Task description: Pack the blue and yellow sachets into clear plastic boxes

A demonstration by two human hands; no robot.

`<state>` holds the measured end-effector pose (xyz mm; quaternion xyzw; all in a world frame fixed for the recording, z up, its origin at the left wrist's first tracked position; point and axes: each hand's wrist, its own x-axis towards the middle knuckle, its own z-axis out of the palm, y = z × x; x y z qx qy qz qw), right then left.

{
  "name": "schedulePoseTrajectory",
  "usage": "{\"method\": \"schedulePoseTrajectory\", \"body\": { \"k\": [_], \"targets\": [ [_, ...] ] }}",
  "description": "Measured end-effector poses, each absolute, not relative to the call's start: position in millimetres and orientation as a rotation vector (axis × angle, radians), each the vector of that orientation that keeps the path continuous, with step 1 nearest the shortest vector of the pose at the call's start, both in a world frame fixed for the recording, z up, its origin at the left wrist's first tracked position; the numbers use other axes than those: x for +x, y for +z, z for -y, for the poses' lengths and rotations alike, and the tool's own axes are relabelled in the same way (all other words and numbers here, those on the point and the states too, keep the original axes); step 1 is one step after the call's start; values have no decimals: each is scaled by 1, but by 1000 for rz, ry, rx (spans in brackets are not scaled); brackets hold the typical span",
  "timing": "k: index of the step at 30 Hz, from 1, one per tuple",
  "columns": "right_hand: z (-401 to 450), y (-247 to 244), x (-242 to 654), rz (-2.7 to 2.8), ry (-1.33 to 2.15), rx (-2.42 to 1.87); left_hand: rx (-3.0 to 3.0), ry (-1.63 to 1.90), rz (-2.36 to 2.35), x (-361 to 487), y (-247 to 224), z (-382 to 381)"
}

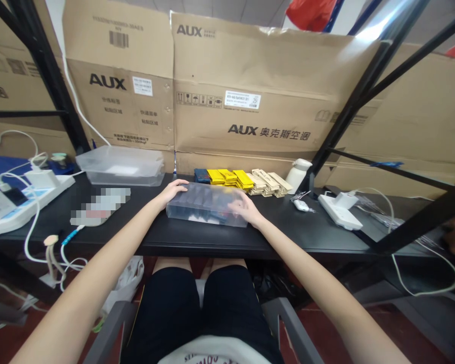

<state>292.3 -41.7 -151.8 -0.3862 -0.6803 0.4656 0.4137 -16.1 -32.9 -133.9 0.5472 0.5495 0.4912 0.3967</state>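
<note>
A clear plastic box [197, 215] sits on the black tabletop in front of me, with dark and white items showing dimly through its walls. My left hand [170, 193] holds its left end, fingers curled over the back left corner. At the right end, my right hand [248, 209] grips the box; its fingers look blurred against the plastic, and I cannot tell whether they are inside or behind the wall. Just behind the box lie a dark blue packet [201, 175], several yellow packets [227, 177] and several cream packets [269, 182] in rows.
An open translucent bin [121, 167] stands at the back left, near a power strip [30, 205] with cables. A pixelated flat object [100, 207] lies before it. To the right are a white bottle [299, 176], a small white item [301, 205] and another power strip [340, 212]. Cardboard [212, 121] walls the back.
</note>
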Motion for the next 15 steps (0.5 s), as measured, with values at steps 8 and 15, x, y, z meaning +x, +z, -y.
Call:
{"method": "schedulePoseTrajectory", "body": {
  "k": [8,15],
  "targets": [
    [43,-145,289,1697,1290,-1014,1389,1267,-1384,-18,-138,29],
    [47,-142,284,1775,1315,-1007,1397,1273,-1379,-19,-138,28]
  ]
}}
